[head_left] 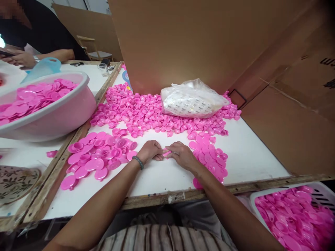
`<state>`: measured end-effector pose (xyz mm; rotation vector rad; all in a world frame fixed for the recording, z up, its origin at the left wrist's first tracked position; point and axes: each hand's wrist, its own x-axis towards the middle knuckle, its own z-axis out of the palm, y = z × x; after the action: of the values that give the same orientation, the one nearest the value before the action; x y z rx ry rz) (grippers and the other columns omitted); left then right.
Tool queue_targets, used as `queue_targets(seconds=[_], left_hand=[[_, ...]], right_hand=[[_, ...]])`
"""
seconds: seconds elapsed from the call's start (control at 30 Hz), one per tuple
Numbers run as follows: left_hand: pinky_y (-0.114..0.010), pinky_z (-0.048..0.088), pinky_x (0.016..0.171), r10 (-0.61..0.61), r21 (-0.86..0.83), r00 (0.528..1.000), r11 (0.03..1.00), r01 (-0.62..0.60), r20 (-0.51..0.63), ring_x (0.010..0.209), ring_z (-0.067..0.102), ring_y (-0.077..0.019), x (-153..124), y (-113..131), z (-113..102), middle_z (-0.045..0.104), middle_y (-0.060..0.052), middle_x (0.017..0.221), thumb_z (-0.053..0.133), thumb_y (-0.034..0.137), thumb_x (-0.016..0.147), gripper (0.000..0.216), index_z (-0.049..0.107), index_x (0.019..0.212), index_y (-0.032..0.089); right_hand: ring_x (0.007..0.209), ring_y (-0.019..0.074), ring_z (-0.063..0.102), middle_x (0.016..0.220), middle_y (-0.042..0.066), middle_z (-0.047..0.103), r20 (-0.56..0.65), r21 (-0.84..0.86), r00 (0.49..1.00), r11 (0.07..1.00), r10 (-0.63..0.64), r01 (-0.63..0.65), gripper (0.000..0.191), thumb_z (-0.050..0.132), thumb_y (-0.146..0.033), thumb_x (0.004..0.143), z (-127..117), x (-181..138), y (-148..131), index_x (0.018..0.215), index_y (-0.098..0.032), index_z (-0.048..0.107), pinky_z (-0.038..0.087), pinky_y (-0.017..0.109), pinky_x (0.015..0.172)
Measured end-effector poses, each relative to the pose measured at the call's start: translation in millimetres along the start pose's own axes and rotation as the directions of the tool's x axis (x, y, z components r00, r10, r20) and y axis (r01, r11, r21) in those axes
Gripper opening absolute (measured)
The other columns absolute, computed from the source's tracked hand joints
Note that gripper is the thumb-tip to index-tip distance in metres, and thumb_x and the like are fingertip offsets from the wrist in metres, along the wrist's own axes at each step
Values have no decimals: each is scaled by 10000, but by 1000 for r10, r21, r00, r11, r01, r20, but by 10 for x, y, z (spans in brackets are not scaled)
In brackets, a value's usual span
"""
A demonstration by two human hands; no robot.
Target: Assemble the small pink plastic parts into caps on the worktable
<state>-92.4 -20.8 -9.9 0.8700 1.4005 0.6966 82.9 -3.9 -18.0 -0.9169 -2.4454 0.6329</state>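
My left hand (150, 150), with a beaded bracelet on its wrist, and my right hand (182, 154) meet above the white table. Both pinch a small pink plastic piece (166, 153) between their fingertips; the fingers cover most of it, so its exact shape is hidden. Left of my hands lies a pile of pink plastic discs and small cups (91, 164). On the right, close to my right wrist, pink flat discs (210, 157) overlap in a heap. Beyond my hands many small pink toy cups (146, 111) are spread across the table.
A plastic bag of printed white items (193, 101) rests on the cups before a tall cardboard sheet (178, 42). A pink basin (60, 115) of discs stands left, a white basket (261, 205) of pink pieces lower right. A person (52, 31) holds a phone at the far left.
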Motion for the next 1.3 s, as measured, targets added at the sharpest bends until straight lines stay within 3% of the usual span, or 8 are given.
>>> queue_targets(seconds=[0.2,0.3,0.4,0.53,0.87,1.07,1.2,1.3], left_hand=[[-207,473,419,34,-11,999,999,-34,7,426,586,-138,-13,-3,-2,605,-17,463,777,241,559,348,463,671,142],[-208,483,443,124,-37,992,992,-124,-3,446,590,-130,-41,-36,3,608,-3,487,788,239,541,358,487,705,137],[-200,479,446,151,-66,988,987,-149,25,438,575,-111,-63,-58,2,602,6,495,807,230,508,395,492,725,132],[-189,465,437,156,-61,987,986,-153,44,426,557,-97,-60,-69,-13,595,9,498,806,256,513,403,494,735,131],[-200,483,446,59,-38,994,998,-56,94,428,568,-104,-28,-34,-28,598,11,504,787,161,525,359,492,726,125],[-234,500,448,9,-7,1000,1000,-8,24,426,578,-124,-36,17,24,574,35,477,720,32,554,302,471,691,132],[-228,483,420,21,23,999,1000,-21,-32,397,555,-119,-63,3,46,562,41,454,744,75,540,325,463,688,140],[-201,458,406,108,-18,993,994,-109,-43,392,540,-102,-70,-31,47,559,42,462,786,154,514,374,458,694,142]], right_hand=[[838,171,515,862,43,598,-17,71,1000,997,12,-11,283,537,-247,836,24,-46,-23,1115,-222,575,423,293,721],[756,169,511,753,29,572,-61,25,995,997,73,-72,234,592,-325,794,26,-66,-48,984,-191,620,410,284,670],[731,168,503,739,26,556,-114,12,986,993,121,-120,325,654,-402,726,10,-68,-74,947,-166,622,400,285,657],[762,149,511,818,22,557,-4,139,995,986,98,-97,406,618,-383,767,-17,-60,-100,1142,-234,567,405,261,668],[727,135,509,800,12,566,31,274,986,948,162,-164,295,662,-398,720,4,-29,-64,964,-232,660,383,249,634],[732,140,483,714,6,543,16,181,986,969,166,-166,149,649,-337,747,20,-21,-110,797,-196,657,372,255,665],[719,133,482,717,4,535,-24,187,984,968,176,-168,141,633,-317,761,44,-43,-112,828,-194,649,373,246,645],[637,108,470,697,-17,525,-30,281,972,936,231,-214,254,705,-362,673,75,-73,-50,844,-184,645,363,224,572]])
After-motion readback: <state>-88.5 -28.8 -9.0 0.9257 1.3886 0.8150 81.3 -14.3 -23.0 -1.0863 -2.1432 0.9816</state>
